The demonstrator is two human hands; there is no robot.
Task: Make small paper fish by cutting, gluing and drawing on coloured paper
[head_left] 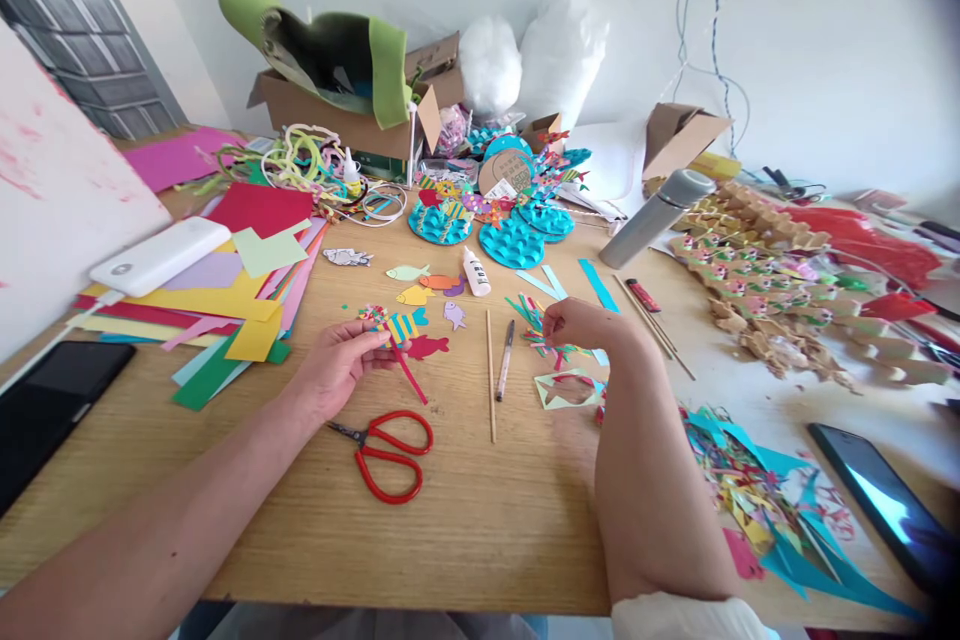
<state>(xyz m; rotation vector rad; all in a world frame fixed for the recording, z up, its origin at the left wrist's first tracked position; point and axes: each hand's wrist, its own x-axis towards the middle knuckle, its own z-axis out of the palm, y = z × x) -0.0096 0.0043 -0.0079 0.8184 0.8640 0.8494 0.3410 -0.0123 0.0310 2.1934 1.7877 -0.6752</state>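
Observation:
Between the thumb and fingers of my left hand (346, 366) is a yellow-and-blue striped paper fish (405, 327). A magenta paper strip (409, 374) hangs below it. My right hand (581, 323) bends down over a small heap of coloured paper strips (531, 315), fingertips pinched among them; what they grip is hidden. Red-handled scissors (390, 453) lie in front of my left hand. Several cut paper fish, among them a red fish (429, 347) and a lilac fish (454, 314), lie beyond it. A white glue bottle (476, 272) rests near them.
A wooden stick (491, 375) and a pen (506, 360) lie between my hands. Coloured paper sheets (255, 315) are stacked at left, near a phone (56, 410). Right of my forearm are paper scraps (750, 490) and another phone (885, 500). A grey flask (660, 215) leans behind.

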